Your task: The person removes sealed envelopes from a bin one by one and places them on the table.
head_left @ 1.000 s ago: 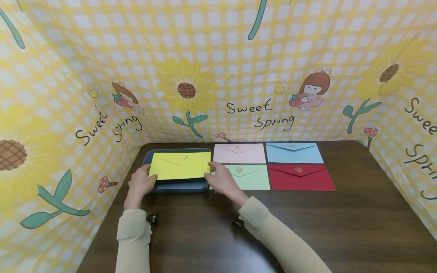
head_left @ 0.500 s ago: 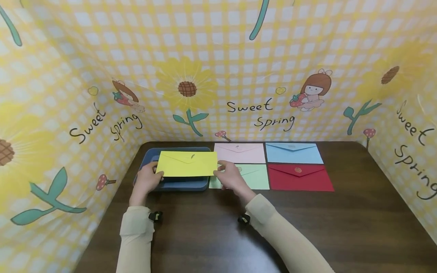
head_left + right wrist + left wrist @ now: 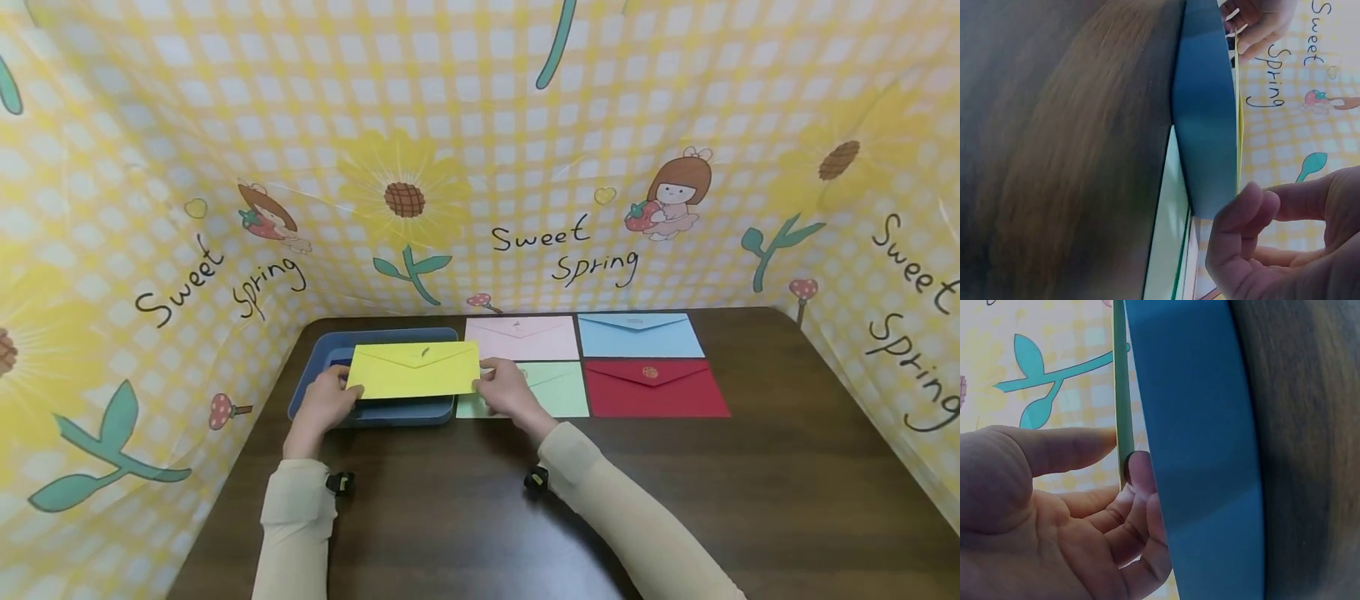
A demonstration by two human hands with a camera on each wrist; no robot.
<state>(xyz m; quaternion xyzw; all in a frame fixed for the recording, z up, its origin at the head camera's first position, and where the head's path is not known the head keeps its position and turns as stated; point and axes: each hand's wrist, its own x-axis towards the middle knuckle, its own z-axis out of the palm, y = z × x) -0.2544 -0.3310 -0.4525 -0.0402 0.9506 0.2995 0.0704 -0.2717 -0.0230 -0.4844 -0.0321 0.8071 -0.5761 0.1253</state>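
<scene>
A bright yellow envelope [image 3: 414, 371], flap side up, is held above a blue tray [image 3: 405, 414]. My left hand [image 3: 324, 403] pinches its left end between thumb and fingers. At the other end my right hand [image 3: 513, 394] pinches the right edge, over a pale green envelope [image 3: 558, 392] on the table. The left wrist view shows the yellow envelope edge-on [image 3: 1124, 394], thumb on one side and fingertips on the other, close by the tray's wall [image 3: 1204, 450]. Something dark blue lies in the tray, mostly hidden beneath the yellow envelope.
Right of the tray lie a pink envelope [image 3: 522, 340], a light blue envelope [image 3: 641, 337] and a red envelope [image 3: 655, 390], in two rows with the green one. The dark wooden table [image 3: 450, 517] is enclosed by a yellow checked cloth [image 3: 525, 167].
Both hands have carried the yellow envelope a little to the right over the tray, its right end now past the tray's right rim. The other envelopes stay where they were.
</scene>
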